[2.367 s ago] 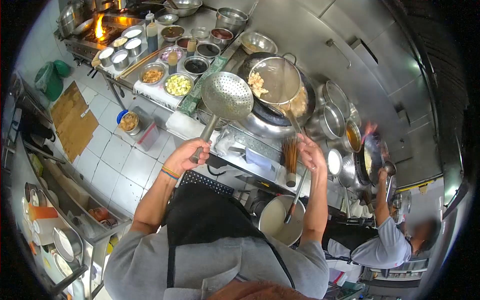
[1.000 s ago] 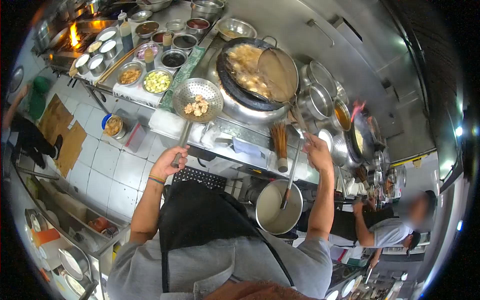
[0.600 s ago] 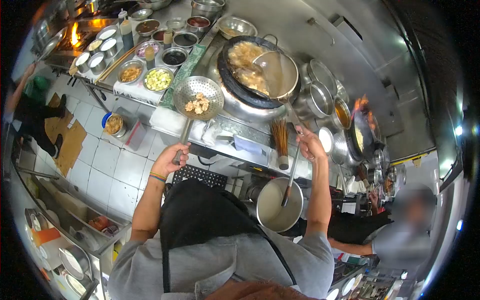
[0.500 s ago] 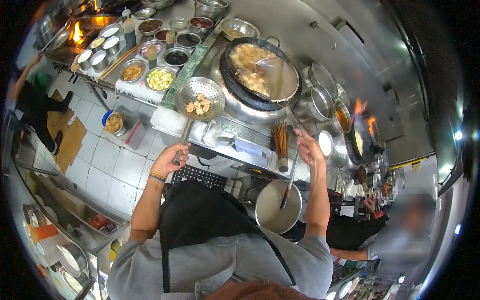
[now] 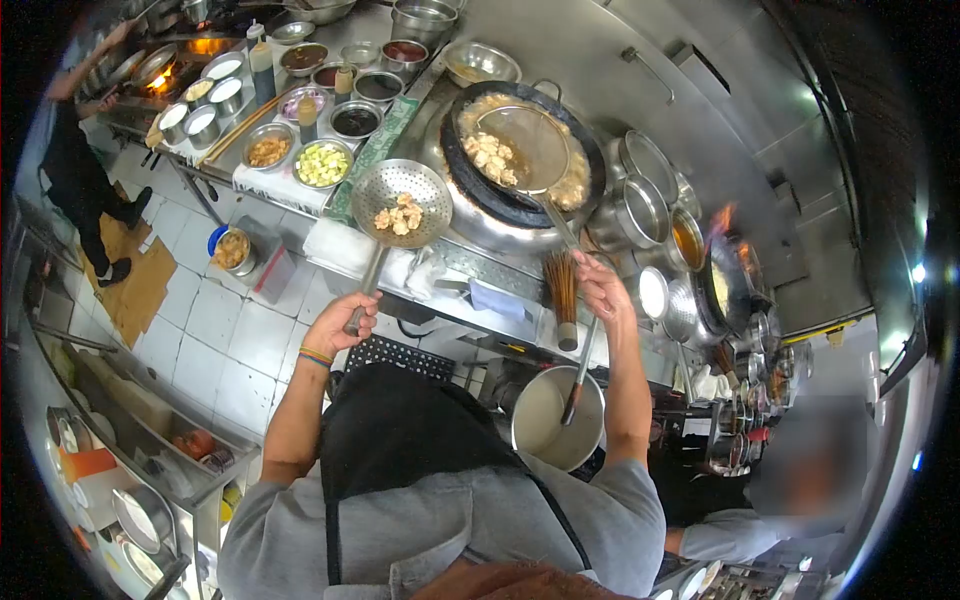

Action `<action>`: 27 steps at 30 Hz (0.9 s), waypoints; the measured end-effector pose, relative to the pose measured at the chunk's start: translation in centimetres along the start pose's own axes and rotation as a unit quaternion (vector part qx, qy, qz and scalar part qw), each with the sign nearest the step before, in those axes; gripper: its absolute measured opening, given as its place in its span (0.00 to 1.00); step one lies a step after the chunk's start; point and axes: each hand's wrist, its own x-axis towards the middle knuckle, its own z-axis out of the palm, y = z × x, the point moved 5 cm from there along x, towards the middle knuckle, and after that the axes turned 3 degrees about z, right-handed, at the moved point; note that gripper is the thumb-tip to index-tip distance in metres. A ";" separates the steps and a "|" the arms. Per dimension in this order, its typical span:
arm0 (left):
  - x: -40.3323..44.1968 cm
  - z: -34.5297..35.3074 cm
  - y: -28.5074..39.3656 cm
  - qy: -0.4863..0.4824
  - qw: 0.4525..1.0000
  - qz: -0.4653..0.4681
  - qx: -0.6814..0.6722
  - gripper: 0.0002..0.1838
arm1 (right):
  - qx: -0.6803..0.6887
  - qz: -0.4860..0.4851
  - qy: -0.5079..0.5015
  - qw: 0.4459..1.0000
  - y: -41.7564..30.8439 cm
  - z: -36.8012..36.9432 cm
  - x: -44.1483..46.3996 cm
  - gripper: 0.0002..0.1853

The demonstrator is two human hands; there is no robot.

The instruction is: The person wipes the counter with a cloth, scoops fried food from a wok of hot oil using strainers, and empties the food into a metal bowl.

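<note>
My left hand (image 5: 342,322) is closed around the handle of a perforated metal skimmer (image 5: 418,185), whose round bowl carries a small heap of browned fried pieces (image 5: 399,216). With my right hand (image 5: 603,290) I grip the long handle of a fine mesh strainer (image 5: 545,135). Its round head lies over the black wok (image 5: 453,150) of bubbling oil. Pale golden pieces (image 5: 490,158) are gathered at the left part of the mesh. The perforated skimmer is held beside the wok, to its lower left, apart from it.
Bowls of sauces and chopped green pieces (image 5: 322,163) crowd the counter at left. A bamboo brush (image 5: 562,300) stands below the wok, near a deep pot (image 5: 555,440). Metal bowls (image 5: 640,212) and a flaming wok (image 5: 725,275) are at right. Co-workers stand on both sides.
The mesh strainer has moved left and up across the wok, gathering fried pieces in it. My right hand has shifted slightly left. My left hand and the perforated skimmer have barely moved.
</note>
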 end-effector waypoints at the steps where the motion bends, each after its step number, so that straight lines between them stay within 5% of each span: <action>1: -0.1 -0.1 0.1 0.004 1.000 0.002 0.002 0.15 | -0.002 -0.002 -0.013 1.000 0.0 -0.2 -0.4 0.22; 5: -0.2 0.0 0.4 0.000 1.000 0.006 0.015 0.15 | -0.069 -0.018 0.012 0.997 -1.1 -0.3 -0.9 0.21; 20: -2.3 7.1 2.6 -0.024 0.994 0.068 0.087 0.17 | 0.005 -0.019 -0.039 0.999 -0.5 1.5 -0.1 0.22; 27: -3.2 7.2 2.7 -0.046 0.995 0.065 0.062 0.16 | -0.219 -0.050 0.000 0.975 -0.8 10.1 -3.6 0.24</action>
